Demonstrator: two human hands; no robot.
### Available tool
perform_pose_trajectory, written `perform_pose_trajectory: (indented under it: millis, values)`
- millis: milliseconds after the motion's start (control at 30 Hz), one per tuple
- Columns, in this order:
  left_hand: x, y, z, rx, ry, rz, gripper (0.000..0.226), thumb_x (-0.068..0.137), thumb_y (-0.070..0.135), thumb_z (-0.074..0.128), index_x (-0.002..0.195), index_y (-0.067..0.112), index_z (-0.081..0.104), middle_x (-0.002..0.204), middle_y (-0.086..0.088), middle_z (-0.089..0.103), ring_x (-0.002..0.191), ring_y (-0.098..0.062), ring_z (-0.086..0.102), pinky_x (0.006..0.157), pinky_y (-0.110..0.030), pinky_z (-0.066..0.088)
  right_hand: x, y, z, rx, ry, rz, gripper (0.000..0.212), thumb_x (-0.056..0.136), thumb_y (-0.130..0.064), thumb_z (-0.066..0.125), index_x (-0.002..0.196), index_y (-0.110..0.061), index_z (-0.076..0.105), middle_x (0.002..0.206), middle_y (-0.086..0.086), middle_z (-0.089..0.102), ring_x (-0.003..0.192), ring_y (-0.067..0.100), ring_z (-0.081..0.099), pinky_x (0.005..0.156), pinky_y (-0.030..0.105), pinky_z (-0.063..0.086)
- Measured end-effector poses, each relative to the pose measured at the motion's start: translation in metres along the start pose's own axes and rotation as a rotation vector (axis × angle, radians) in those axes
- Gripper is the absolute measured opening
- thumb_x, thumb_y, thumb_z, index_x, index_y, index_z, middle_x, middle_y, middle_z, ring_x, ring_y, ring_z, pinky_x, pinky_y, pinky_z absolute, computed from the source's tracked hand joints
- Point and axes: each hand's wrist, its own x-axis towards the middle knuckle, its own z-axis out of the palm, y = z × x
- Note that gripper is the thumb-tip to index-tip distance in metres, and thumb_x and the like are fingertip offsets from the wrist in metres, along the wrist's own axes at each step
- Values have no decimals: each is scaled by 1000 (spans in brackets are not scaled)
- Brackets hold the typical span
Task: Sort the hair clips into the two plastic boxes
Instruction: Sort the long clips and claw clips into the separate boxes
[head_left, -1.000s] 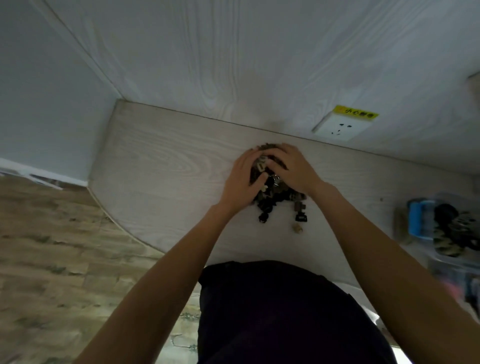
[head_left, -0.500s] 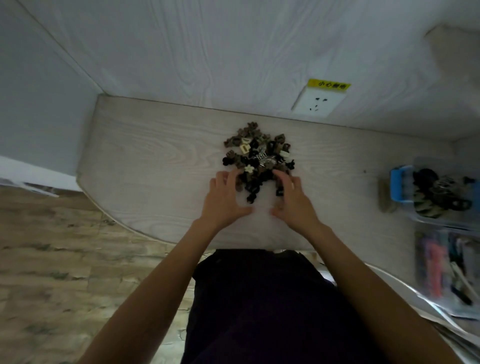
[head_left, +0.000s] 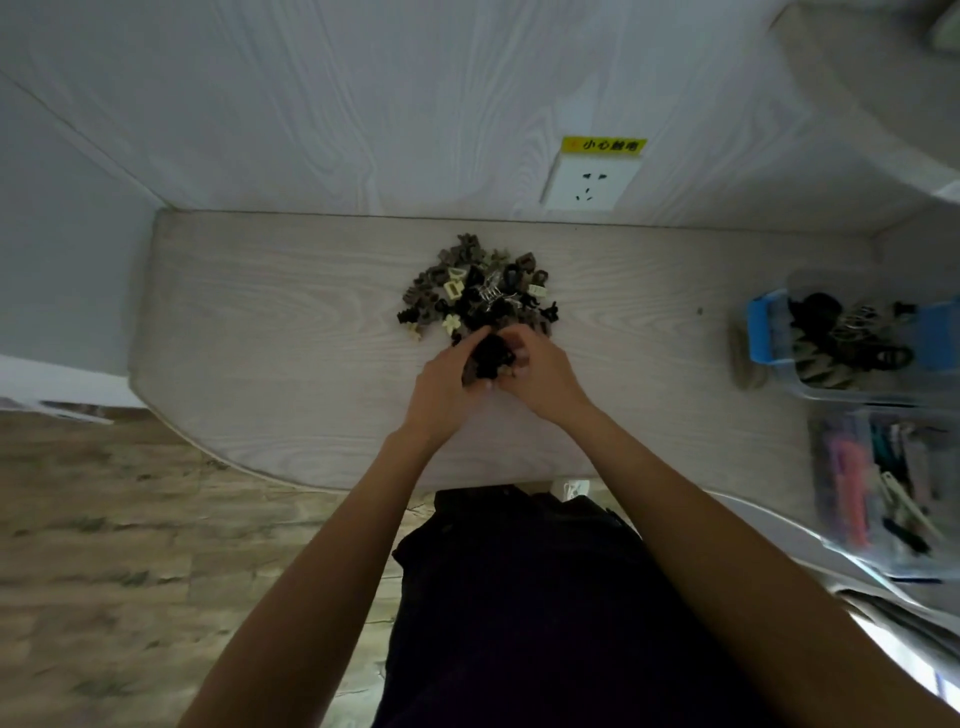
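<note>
My left hand (head_left: 441, 382) and right hand (head_left: 543, 371) meet at the centre of the frame, fingers curled round a small clump of dark clips (head_left: 488, 356) at the near edge of the pile of hair clips (head_left: 475, 286). The rest of the brown, black and cream heap sits just above my knuckles on the desk (head_left: 260, 322). At the right edge, the blue-handled box (head_left: 769, 327) already holds some dark pieces and a second box (head_left: 878, 483) below it holds slim, colourful ones. I judge most sorting remains.

clip pile (head_left: 478, 293) mid-table (head_left: 270, 364) | two boxes (head_left: 852, 338) far right
</note>
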Motion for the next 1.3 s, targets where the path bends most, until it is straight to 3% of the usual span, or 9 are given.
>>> perform_pose_trajectory:
  millis: [167,300,533,600,700,933,1067,1200,1300]
  values:
    - [-2,24,-3,-58,-7,84,64,86,13,63,142,21,35,137,-6,50,122,-20,49,100,-29,43,-16,-2,-30,197,-12,-8,50,79,-9,70,125,-11,49,116,8,59,97,18,59,81,25,49]
    - [-2,73,11,-120,-23,206,62,87,13,63,141,22,36,134,1,51,114,-4,50,90,-11,45,-47,7,-79,266,127,-93,48,78,-7,71,120,-16,53,109,-3,61,93,6,61,79,15,52]
    - [20,179,99,-137,-181,457,60,80,21,70,135,16,46,124,-7,59,105,-14,59,89,-18,47,-107,73,-184,297,387,-18,49,79,-2,69,120,-24,52,106,-8,60,92,-3,59,78,10,49]
    - [31,204,124,-90,-196,499,61,77,27,68,134,17,48,122,-9,60,108,-19,59,94,-30,49,-113,94,-212,235,441,10,52,79,-1,67,125,-19,51,107,-4,61,94,2,59,82,12,48]
    - [47,242,157,18,-203,487,62,77,19,69,135,19,46,124,-12,57,113,-26,54,98,-34,43,-112,119,-250,95,484,60,48,79,-4,65,125,-13,52,117,8,62,103,17,58,92,33,50]
    - [64,266,189,156,-223,483,56,84,7,57,137,13,41,136,-15,47,124,-27,44,103,-30,33,-99,142,-277,-182,438,63,50,86,-8,59,133,-6,43,134,14,51,120,26,49,99,26,37]
    - [61,259,182,151,-95,570,45,86,-1,47,129,10,51,129,-14,54,117,-26,50,96,-22,35,-105,140,-275,-224,480,48,43,88,-8,55,130,-4,46,131,17,51,120,29,48,101,34,37]
    - [50,226,156,138,120,631,31,89,13,49,118,15,59,112,-5,64,101,-18,57,84,-24,44,-114,120,-254,-203,618,-78,25,92,-16,52,114,-7,59,110,13,65,98,22,61,84,32,48]
    - [33,180,124,164,314,593,24,88,23,48,107,20,63,97,3,67,86,-10,58,71,-20,44,-107,95,-220,-161,591,-166,21,92,-22,51,106,-12,63,96,8,70,84,17,64,74,32,52]
